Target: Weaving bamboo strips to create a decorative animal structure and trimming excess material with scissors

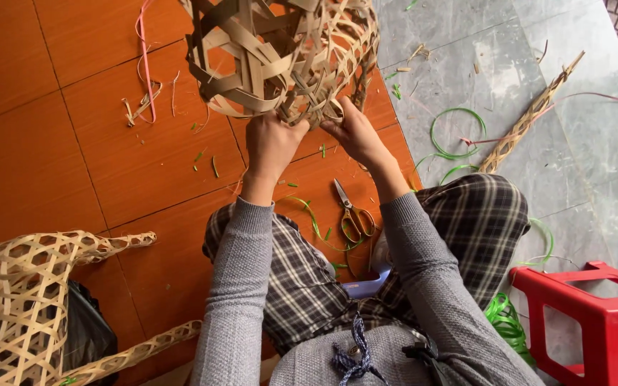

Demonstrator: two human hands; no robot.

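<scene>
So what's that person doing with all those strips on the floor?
A person sitting on the floor is working on a woven basket made of flat tan strips. The left hand and right hand both grip its lower edge, fingers pinching the loose strip ends there. Scissors lie on the orange tiles between the knees. Green strips curl on the grey floor, another woven piece sits at lower left, and a red stool stands at right.

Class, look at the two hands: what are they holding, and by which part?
Both the left hand and right hand grip the woven basket at its lower edge.
</scene>
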